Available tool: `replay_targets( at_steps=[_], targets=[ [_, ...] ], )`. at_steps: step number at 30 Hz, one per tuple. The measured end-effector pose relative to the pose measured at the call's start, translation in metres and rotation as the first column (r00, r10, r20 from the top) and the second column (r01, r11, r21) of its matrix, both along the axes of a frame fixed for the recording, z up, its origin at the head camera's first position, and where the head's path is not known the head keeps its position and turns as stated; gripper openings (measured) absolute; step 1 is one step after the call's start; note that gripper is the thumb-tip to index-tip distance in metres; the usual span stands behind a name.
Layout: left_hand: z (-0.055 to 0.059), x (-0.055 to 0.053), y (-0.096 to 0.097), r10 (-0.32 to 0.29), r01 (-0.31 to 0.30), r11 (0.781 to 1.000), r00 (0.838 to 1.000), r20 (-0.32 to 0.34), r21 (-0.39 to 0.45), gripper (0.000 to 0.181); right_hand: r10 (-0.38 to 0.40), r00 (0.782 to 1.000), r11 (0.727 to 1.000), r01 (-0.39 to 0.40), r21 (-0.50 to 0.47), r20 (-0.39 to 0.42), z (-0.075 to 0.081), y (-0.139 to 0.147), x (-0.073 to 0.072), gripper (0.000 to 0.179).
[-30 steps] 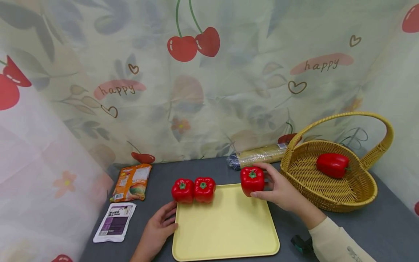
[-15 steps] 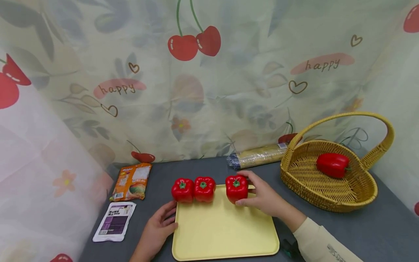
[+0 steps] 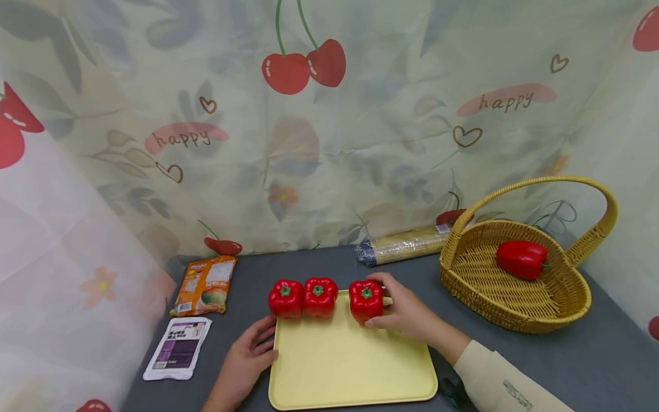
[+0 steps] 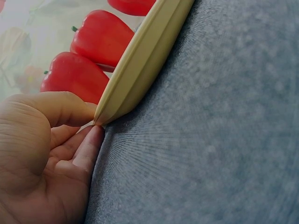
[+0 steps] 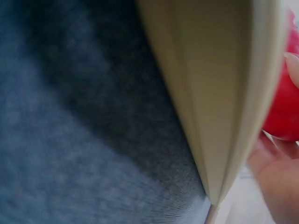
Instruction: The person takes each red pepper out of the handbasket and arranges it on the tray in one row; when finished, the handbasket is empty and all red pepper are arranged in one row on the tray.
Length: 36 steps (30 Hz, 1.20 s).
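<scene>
A pale yellow tray (image 3: 355, 366) lies on the grey table, with two red bell peppers (image 3: 285, 298) (image 3: 320, 297) side by side at its far left corner, green stems up. My right hand (image 3: 401, 309) grips a third red bell pepper (image 3: 366, 301) at the tray's far edge, a small gap right of that pair. Thumb in front and fingers behind hold it upright. At the tray's left edge, my left hand (image 3: 247, 357) holds the rim between thumb and fingers, as the left wrist view shows: the thumb (image 4: 70, 107) meets the rim from one side.
A wicker basket (image 3: 463, 297) with a tall handle stands at the right, another red bell pepper (image 3: 521, 259) inside. Behind the tray lies a clear-wrapped bundle of long thin sticks (image 3: 409, 246). An orange packet (image 3: 205, 286) and a white-and-purple pouch (image 3: 177, 349) lie at the left.
My right hand has carried its bell pepper leftward and slightly nearer, from the tray's far right corner toward the other two. The left hand has stayed at the tray's left edge.
</scene>
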<state>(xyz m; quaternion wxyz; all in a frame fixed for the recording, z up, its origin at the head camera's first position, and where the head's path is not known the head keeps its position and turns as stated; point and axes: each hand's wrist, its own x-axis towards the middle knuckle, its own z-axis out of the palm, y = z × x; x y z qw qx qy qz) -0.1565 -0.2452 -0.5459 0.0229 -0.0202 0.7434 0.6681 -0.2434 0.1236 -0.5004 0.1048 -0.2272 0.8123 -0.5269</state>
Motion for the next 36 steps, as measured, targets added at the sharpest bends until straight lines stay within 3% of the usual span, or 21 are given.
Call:
replay_targets(
  at_steps=[12,25,36],
  targets=[
    [0.002,0.002,0.001,-0.003,0.003,1.000,1.000,-0.014,0.006,0.070,-0.028,0.999,1.000,0.028,-0.010,-0.025,-0.006,-0.010,0.001,0.092],
    [0.001,0.000,0.001,-0.001,0.001,1.000,1.000,-0.012,-0.007,0.071,0.009,0.999,0.997,-0.006,-0.082,0.041,-0.005,-0.008,0.002,0.086],
    [0.001,-0.001,0.001,0.007,-0.007,1.000,1.000,0.003,-0.019,0.071,0.018,0.999,0.999,-0.017,-0.048,0.041,-0.007,-0.011,0.000,0.092]
  ],
)
